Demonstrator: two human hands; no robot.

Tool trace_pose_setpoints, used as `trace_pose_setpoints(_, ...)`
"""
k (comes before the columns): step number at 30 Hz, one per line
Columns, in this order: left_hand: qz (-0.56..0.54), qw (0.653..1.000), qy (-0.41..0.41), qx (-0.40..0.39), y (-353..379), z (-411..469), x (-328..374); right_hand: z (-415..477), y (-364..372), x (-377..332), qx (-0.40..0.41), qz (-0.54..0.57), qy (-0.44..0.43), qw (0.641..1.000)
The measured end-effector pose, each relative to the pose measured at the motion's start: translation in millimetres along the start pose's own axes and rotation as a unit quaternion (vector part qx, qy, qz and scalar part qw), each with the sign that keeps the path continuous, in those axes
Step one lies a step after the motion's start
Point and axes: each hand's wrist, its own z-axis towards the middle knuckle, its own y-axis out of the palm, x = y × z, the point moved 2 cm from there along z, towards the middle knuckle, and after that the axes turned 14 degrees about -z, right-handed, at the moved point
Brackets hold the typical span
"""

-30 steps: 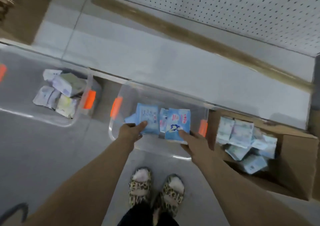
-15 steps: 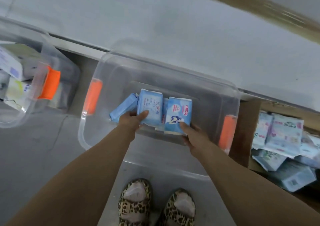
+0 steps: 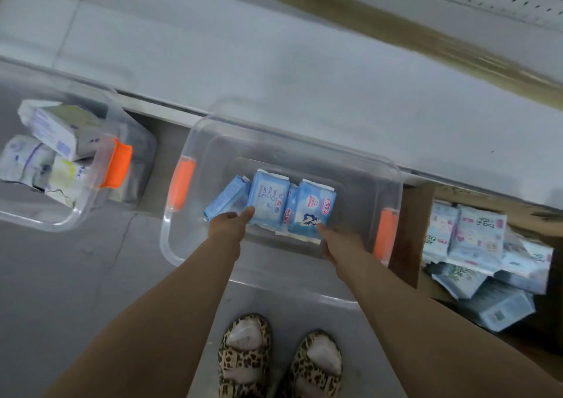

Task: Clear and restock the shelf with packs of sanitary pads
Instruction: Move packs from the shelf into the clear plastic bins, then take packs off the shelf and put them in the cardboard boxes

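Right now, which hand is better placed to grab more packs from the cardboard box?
Right. The cardboard box sits beside the clear bin, next to the right hand; the left hand is at the row's far end. Both hold blue packs for now.

Blue packs (image 3: 268, 202), leopard-print slippers (image 3: 243, 358)
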Motion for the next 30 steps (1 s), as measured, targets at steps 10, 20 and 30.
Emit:
trace_pose_setpoints(10, 0.052, 0.992, 0.108, -0.044, -46, -167, 122, -196, -99, -104, 0.081, -0.245, -0.169, 0.951)
trace_pose_setpoints(20, 0.216, 0.896, 0.367, -0.13, -98, -457, 310, -488, -217, -241, 0.136, -0.395, -0.379, 0.826)
trace_pose_setpoints(30, 0.317, 0.728, 0.605, -0.048, -167, -735, 477, -764, -333, -327, 0.251, -0.403, -0.535, 0.699)
